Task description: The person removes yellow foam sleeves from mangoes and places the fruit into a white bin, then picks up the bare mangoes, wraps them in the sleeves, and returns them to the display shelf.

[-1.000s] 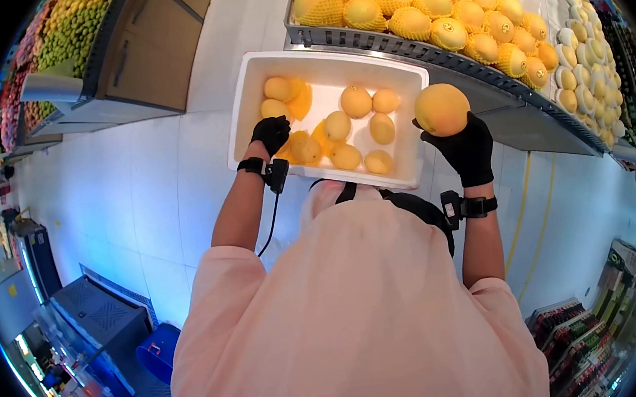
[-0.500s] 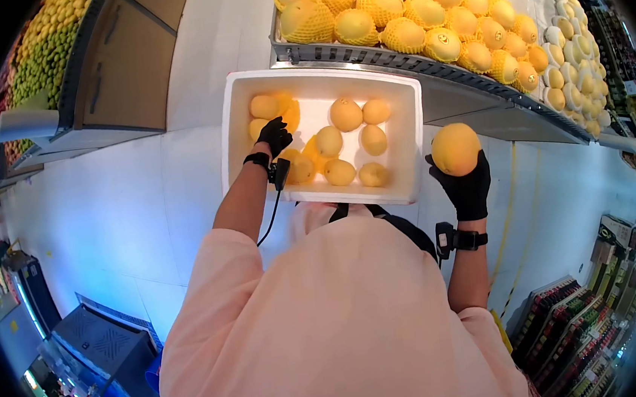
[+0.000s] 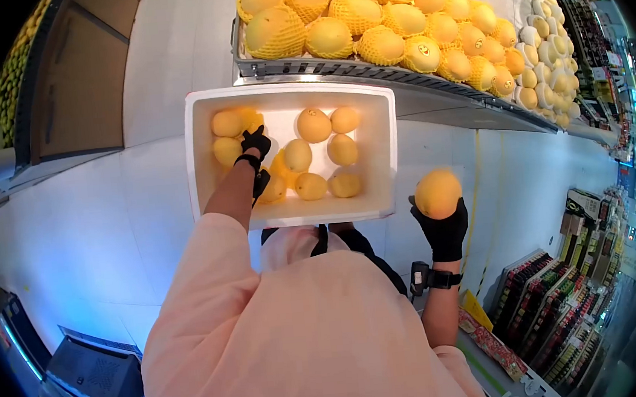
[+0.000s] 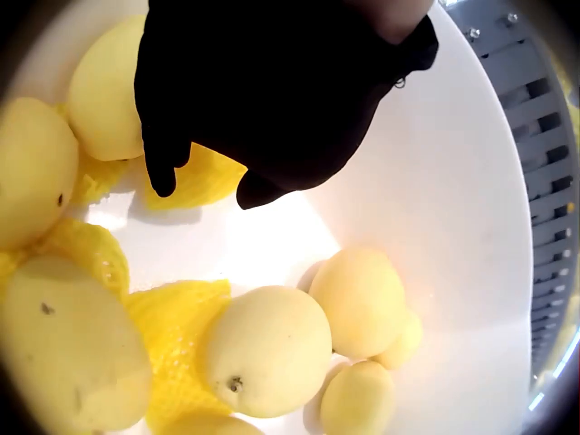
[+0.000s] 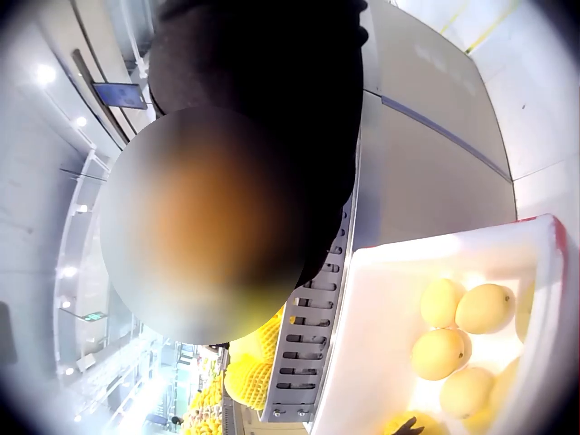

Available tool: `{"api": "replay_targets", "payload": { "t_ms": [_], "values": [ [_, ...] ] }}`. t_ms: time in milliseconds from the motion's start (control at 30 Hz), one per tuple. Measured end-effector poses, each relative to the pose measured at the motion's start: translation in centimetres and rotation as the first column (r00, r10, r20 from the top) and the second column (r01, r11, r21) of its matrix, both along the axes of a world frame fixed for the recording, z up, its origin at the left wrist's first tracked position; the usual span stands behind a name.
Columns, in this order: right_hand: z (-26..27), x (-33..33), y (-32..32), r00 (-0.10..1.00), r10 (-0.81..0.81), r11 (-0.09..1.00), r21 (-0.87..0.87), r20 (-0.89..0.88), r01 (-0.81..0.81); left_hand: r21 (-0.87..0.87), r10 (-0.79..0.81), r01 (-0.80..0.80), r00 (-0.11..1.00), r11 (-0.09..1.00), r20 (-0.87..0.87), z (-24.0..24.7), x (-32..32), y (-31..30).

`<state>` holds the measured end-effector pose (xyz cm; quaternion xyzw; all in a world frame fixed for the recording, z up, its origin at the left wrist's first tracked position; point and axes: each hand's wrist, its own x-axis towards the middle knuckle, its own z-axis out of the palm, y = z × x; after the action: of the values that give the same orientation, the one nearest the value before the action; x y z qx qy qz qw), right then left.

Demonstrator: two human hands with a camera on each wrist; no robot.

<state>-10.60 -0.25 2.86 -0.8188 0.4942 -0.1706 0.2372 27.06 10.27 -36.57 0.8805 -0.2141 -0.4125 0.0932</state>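
A white foam box (image 3: pixel 391 154) holds several round, smooth yellow melons (image 3: pixel 298 156) and loose yellow foam nets. My black-gloved left hand (image 3: pixel 256 143) is inside it at the left. In the left wrist view, thumb and forefinger point down, spread apart over a yellow foam net (image 4: pixel 201 179) that the hand partly covers. Outside the box to the right, my gloved right hand (image 3: pixel 444 234) holds a larger yellow-orange melon (image 3: pixel 439 194) from below, fingers curled round its side. That melon is a blur in the right wrist view.
Behind the box stands a display stand with a grey slatted edge (image 3: pixel 306 66), stacked with netted yellow melons (image 3: pixel 330 37). Paler fruit in white nets (image 3: pixel 547 50) lies farther right. A brown cabinet (image 3: pixel 73 84) is at the left, and packaged goods (image 3: pixel 545 292) stand at the lower right.
My left hand has moved from the box's near left side farther in, over the foam net, its fingers loosening from a curl. The right hand has drawn the melon back toward the body.
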Motion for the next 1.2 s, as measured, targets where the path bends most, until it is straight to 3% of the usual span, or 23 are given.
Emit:
{"api": "replay_targets", "payload": {
  "t_ms": [33,100,233,367,400,533,600,667,733,767,833,867,933,967,1067,1167,1200],
  "values": [
    [0.3,0.2,0.1,1.000,-0.006,1.000,-0.009,0.005,0.006,0.063,-0.117,0.112,0.990,0.992,0.074,-4.4,0.1,0.2],
    [0.9,0.7,0.4,1.000,-0.013,0.999,-0.037,-0.009,0.013,0.049,0.016,-0.021,0.996,0.999,0.091,0.2,-1.0,-0.3],
    [0.3,0.6,0.1,1.000,-0.013,1.000,-0.026,0.008,0.013,-0.028,0.021,-0.021,0.999,0.999,-0.032,0.4,-0.1,0.2],
    [0.3,1.9,-0.2,0.999,0.032,0.999,-0.011,0.042,-0.031,-0.158,-0.231,0.273,0.943,0.949,0.240,-5.0,0.4,2.4],
    [0.3,2.2,-0.3,0.998,0.038,0.999,-0.006,0.046,-0.038,-0.283,0.011,0.022,0.993,0.959,0.116,-1.5,-0.2,2.6],
    [0.2,3.0,-0.4,0.994,0.095,0.995,-0.004,0.057,-0.095,-0.339,-0.083,0.161,0.969,0.927,0.235,2.6,0.3,3.5],
    [0.2,3.1,-0.5,0.994,0.105,0.994,0.000,0.021,-0.105,-0.384,-0.036,0.108,0.981,0.917,0.191,4.0,1.1,3.8],
    [0.2,3.5,-0.3,0.925,-0.164,0.917,0.398,0.342,0.016,-0.417,-0.010,0.092,0.981,0.904,0.195,4.9,1.2,4.0],
    [0.5,3.8,-0.1,0.821,-0.341,0.805,0.593,0.459,0.003,-0.439,-0.001,0.116,0.967,0.891,0.253,5.3,0.9,4.1],
    [1.0,3.9,0.0,0.806,-0.352,0.797,0.603,0.476,-0.009,-0.482,0.035,0.060,0.982,0.874,0.186,5.5,0.6,4.2],
    [1.2,3.6,-0.1,0.906,-0.147,0.864,0.498,0.397,-0.078,-0.555,0.097,-0.054,0.994,0.830,0.048,6.5,-0.4,3.9],
    [1.0,2.6,-0.4,0.965,0.064,0.909,0.384,0.256,-0.162,-0.529,0.106,-0.073,0.994,0.845,0.031,7.0,-0.9,3.8],
    [-0.1,1.1,-1.2,0.962,0.204,0.899,0.354,0.179,-0.257,-0.476,0.123,-0.109,0.992,0.873,-0.002,8.0,-1.4,3.5],
    [-1.2,0.3,-1.5,0.951,0.143,0.868,0.427,0.273,-0.253,-0.403,0.077,-0.067,0.997,0.913,0.009,8.5,-1.3,3.5],
    [-2.8,-0.6,-1.7,0.885,-0.044,0.770,0.581,0.463,-0.266,-0.491,0.110,0.047,0.952,0.870,0.285,5.4,-1.9,4.6],
    [-0.2,1.2,-0.7,0.738,-0.388,0.668,0.720,0.551,-0.187,-0.314,-0.265,0.377,0.901,0.871,0.345,5.8,-1.1,4.7],
    [0.1,1.4,-0.6,0.709,-0.438,0.659,0.734,0.552,-0.165,-0.364,-0.228,0.327,0.930,0.872,0.289,6.0,-1.2,4.5]
  ]
}}
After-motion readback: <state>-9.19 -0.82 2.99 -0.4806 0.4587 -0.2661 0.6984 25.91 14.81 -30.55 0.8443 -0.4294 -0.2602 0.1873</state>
